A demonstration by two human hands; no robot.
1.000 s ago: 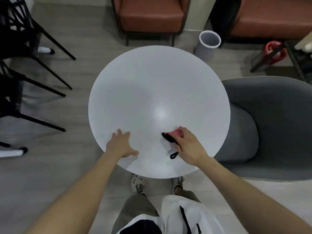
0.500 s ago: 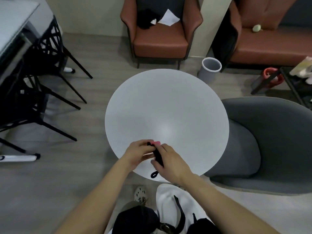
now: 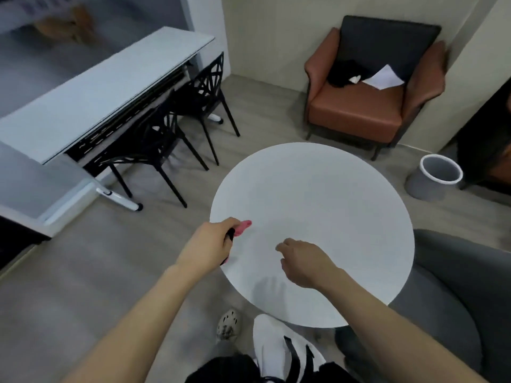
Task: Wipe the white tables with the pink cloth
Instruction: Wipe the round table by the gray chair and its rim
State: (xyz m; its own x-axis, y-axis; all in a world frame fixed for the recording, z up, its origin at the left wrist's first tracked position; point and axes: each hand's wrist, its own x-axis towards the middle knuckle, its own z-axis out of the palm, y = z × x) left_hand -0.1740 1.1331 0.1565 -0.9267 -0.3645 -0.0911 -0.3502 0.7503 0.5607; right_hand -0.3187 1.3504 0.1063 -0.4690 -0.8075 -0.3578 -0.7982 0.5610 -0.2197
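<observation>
While the left hand (image 3: 209, 250) grips the pink cloth (image 3: 244, 226) at the edge of the round white desk (image 3: 318, 194), the right hand (image 3: 304, 264) hovers relaxed, empty.

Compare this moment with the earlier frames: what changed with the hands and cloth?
The pink cloth passed from the right hand to the left hand, which now grips it at the left edge of the round white table. The right hand let go and hangs above the tabletop, fingers loosely curled, empty. The view swung left; the table stayed put.

Round white table (image 3: 318, 189) on grey floor (image 3: 83, 286)
</observation>
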